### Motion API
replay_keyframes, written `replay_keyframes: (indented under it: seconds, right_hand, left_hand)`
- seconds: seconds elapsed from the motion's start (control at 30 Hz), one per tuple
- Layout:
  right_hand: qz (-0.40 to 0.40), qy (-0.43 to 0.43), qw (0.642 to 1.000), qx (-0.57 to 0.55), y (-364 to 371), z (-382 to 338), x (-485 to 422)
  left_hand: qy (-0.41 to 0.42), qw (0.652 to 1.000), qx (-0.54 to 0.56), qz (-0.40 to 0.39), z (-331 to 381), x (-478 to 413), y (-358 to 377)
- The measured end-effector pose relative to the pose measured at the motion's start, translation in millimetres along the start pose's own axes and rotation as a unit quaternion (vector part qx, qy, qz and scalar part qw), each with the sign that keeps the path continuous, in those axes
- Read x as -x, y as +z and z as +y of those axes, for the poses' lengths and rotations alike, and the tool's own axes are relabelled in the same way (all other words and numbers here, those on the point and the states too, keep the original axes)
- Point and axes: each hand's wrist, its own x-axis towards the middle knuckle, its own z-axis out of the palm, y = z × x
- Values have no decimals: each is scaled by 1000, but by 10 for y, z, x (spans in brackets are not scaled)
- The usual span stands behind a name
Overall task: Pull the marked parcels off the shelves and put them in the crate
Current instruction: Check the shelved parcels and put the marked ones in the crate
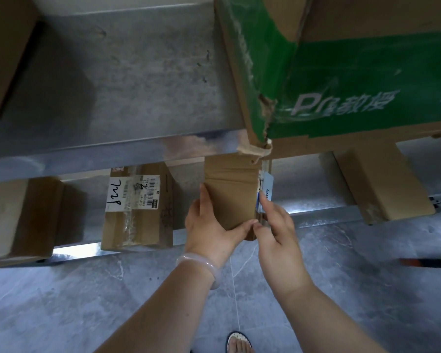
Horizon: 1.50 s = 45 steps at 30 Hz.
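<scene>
Head view: the pull-off step appears to be in hand, with the left hand [209, 225] and right hand [278, 233] both holding a slim brown parcel [231, 197] whose near end juts past the lower shelf [329, 216]. The left fingers [204, 197] lie along its side and the right fingers [267, 207] pinch its labelled edge. The parcel is an oblong of matt, slightly dented cardboard, the shelving is dull scratched metal, and a torn green-printed carton [354, 85] overhangs above. The next move probably calls for a straight draw towards the body, then a carry to the crate, which is not in view.
</scene>
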Motion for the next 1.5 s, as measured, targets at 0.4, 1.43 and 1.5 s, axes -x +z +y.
replay_keyframes:
  seconds: [0.4,1.43,1.5]
  right_hand:
    - [68,44,997,-14,-227,71,-87]
    - [502,14,836,-221,-1854,-1802,3746]
    - [548,2,800,-243,-1698,-1874,4098]
  left_hand:
    - [-6,987,137,-82,47,100,-189]
    - [208,797,129,-552,2621,2953,-308]
    - [224,765,123,-591,2621,3260,-389]
